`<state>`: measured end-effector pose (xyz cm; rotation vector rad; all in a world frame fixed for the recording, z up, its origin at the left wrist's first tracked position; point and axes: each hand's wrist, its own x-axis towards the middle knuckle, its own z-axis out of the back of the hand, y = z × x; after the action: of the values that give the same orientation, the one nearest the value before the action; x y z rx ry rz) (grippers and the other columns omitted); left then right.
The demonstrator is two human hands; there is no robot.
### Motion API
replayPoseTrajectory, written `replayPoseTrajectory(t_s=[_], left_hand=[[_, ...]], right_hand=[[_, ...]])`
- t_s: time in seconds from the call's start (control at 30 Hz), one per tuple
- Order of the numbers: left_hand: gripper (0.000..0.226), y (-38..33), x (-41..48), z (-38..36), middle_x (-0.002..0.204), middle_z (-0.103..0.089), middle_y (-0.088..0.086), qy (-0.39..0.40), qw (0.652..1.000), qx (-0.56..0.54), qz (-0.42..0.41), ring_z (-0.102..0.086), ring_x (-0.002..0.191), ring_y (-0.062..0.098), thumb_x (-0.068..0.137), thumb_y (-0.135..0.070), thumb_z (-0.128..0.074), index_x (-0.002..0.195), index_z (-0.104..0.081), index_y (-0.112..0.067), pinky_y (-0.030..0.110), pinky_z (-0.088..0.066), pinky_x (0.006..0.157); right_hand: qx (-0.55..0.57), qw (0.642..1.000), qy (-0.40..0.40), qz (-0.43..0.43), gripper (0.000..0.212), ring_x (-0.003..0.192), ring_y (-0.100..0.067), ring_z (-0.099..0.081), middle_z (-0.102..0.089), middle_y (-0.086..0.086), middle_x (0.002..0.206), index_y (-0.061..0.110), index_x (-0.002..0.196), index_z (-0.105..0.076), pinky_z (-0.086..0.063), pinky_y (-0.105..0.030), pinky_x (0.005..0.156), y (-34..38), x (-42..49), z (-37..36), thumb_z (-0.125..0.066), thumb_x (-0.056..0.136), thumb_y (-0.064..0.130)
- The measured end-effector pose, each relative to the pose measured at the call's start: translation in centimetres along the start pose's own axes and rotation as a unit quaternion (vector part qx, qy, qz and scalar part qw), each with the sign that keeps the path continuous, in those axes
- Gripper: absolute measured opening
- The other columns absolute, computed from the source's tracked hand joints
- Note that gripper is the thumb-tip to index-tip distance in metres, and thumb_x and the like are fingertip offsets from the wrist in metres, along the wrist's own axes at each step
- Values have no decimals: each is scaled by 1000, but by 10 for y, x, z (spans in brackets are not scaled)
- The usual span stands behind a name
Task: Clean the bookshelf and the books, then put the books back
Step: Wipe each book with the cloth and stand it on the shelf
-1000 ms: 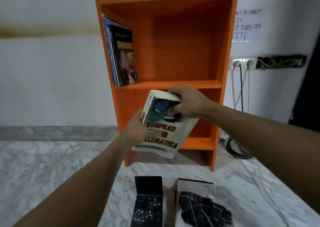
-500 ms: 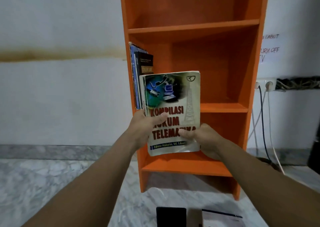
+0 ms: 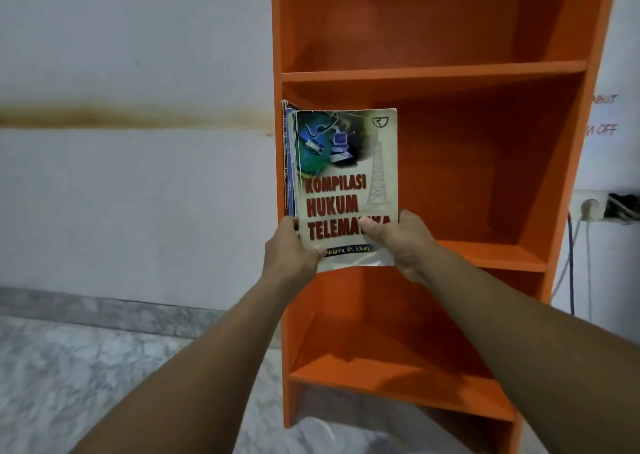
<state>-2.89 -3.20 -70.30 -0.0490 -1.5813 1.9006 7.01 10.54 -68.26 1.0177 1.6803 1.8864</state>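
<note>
With the left hand [image 3: 289, 249] and right hand [image 3: 401, 242] each pinching a lower corner, the book [image 3: 346, 183] stands upright before the middle shelf of the bookshelf [image 3: 433, 70], beside the shelved books [image 3: 286, 162]; best to slide it in level, snug against them.

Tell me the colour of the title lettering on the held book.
Dark red, on the book with its cream cover; head view.

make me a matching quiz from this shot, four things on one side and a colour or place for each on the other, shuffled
1 Telematika book
2 bookshelf
3 wall socket
4 floor

a orange
b grey marble
c far right, beside the bookshelf
d held by left hand and right hand

Pairs: 1-d, 2-a, 3-c, 4-b
</note>
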Motion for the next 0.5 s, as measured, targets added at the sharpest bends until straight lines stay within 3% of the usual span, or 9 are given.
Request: replayPoseTrajectory(t_s=[0.03, 0.13, 0.27, 0.5], left_hand=[[38, -2, 3, -4, 108, -59, -3, -17, 1000, 7, -12, -60, 95, 16, 87, -8, -70, 112, -44, -21, 30, -57, 78], [39, -9, 16, -14, 112, -62, -1, -77, 996, 28, -31, -63, 100, 19, 87, -9, -71, 114, -46, -22, 36, -59, 84], [39, -22, 39, -30, 117, -63, 4, -140, 989, 43, -33, -65, 106, 26, 87, -10, -71, 115, -47, -21, 43, -59, 84], [40, -15, 68, -73, 116, -65, 4, -209, 972, 105, 28, -67, 106, 24, 83, -14, -75, 116, -51, -17, 42, -59, 84]], right_hand=[[-16, 1000, 9, -8, 24, 82, -24, -70, -72, -4, 96, 13, 106, -56, -56, -37, 60, 3, 10, 1, -72, 87, 15], [-52, 997, 43, -27, 34, 89, -26, -64, -69, -4, 102, 17, 112, -55, -55, -55, 80, 13, 38, 3, -74, 86, 25], [-29, 995, 91, -4, 25, 83, -24, -65, -70, -5, 101, 17, 109, -56, -55, -44, 64, 20, 79, 6, -69, 89, 21], [-32, 993, 114, -23, 31, 80, -21, -59, -67, -4, 102, 16, 110, -52, -48, -41, 60, 0, 135, 14, -72, 86, 20]])
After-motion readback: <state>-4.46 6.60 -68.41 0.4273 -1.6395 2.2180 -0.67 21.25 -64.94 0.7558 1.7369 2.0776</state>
